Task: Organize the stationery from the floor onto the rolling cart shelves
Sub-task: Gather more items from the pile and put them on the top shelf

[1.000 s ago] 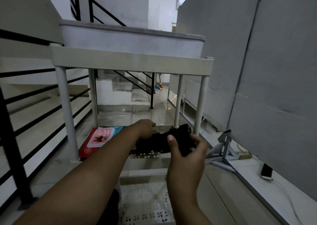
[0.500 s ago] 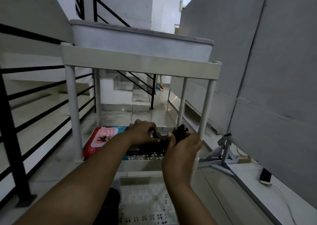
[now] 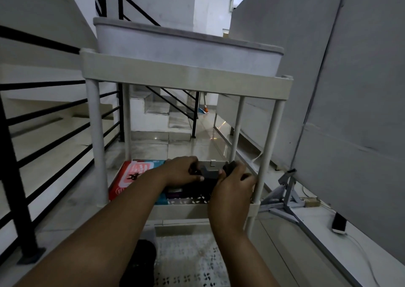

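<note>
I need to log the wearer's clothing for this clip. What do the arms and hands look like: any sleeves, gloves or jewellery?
Both forearms are bare up to the frame edge, so no sleeves show. The left hand and the right hand wear no gloves, and no watch, ring or bracelet shows. A short thumbnail shows on the left hand.

No readable text anywhere — low light and blur. The red box (image 3: 129, 178) on the cart's middle shelf has a pink panel with white print and a small black figure, but the letters can't be made out. A purple strip (image 3: 174, 193) at the box's near end may carry print — illegible too. The phone (image 3: 338, 223) on the floor by the right wall shows nothing readable.
</note>
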